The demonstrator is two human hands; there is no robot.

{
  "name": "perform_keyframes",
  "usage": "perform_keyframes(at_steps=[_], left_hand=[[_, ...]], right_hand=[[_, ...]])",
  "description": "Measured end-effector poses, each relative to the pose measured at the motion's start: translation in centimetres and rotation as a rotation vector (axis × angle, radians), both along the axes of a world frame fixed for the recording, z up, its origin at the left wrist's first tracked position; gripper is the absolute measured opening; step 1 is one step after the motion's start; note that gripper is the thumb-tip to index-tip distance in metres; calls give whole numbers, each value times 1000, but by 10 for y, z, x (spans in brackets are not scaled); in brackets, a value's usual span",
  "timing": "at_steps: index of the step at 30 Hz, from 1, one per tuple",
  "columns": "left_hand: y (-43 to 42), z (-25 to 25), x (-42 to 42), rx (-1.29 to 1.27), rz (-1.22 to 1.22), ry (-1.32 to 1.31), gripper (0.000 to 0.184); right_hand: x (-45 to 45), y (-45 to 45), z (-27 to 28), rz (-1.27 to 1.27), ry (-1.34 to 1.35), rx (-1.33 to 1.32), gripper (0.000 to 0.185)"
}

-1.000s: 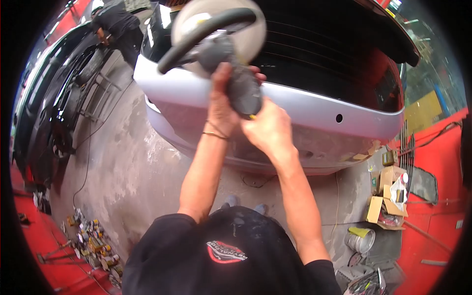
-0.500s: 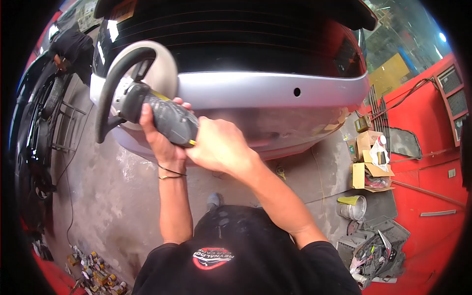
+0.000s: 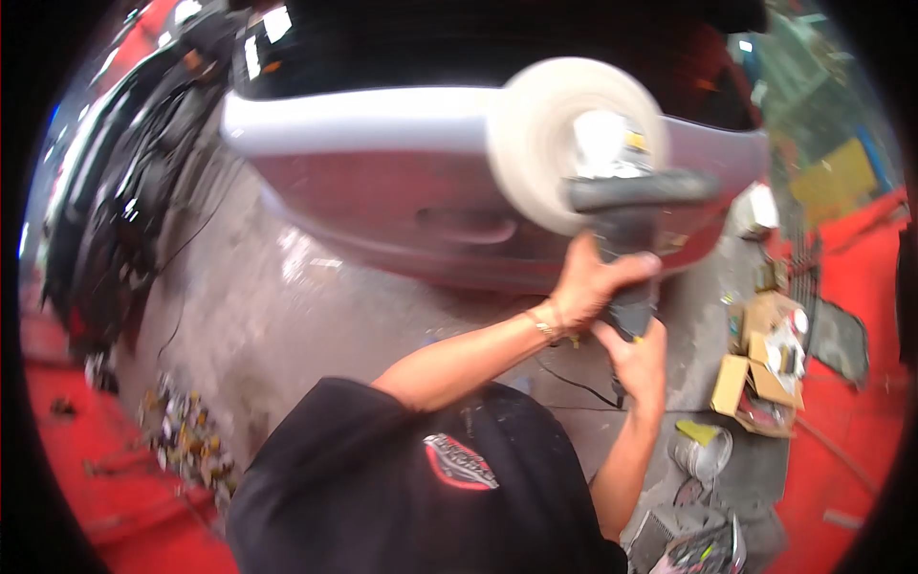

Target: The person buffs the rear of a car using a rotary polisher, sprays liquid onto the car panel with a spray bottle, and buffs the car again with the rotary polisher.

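Note:
A car polisher with a round whitish pad is held up against the silver tailgate of a car, on its right part below the rear window. The pad is blurred and overlaps the panel; whether it presses on it I cannot tell. My left hand is closed around the polisher's dark body, just behind the black loop handle. Lower down, my right hand grips the rear end of the same body, where a dark cord hangs down.
Cardboard boxes, a bucket and a grey crate of parts stand on the right by the red wall. Dark car parts line the left side. Small containers lie on the floor at the lower left.
The polisher has swung from the left end of the tailgate to its right part, both hands still on it. It has turned, and my view has shifted too.

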State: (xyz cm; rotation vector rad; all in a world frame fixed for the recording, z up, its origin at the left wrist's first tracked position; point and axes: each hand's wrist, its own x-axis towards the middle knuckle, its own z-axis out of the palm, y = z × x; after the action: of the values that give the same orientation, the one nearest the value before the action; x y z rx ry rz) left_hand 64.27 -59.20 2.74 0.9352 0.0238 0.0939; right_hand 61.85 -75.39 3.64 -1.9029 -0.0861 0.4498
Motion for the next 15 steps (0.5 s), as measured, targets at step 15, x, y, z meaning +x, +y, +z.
perform_keyframes(at_steps=[15], left_hand=[[101,-78,-111,58,374,247,49]], right_hand=[[-43,107,-97,244,-268,-134,40]])
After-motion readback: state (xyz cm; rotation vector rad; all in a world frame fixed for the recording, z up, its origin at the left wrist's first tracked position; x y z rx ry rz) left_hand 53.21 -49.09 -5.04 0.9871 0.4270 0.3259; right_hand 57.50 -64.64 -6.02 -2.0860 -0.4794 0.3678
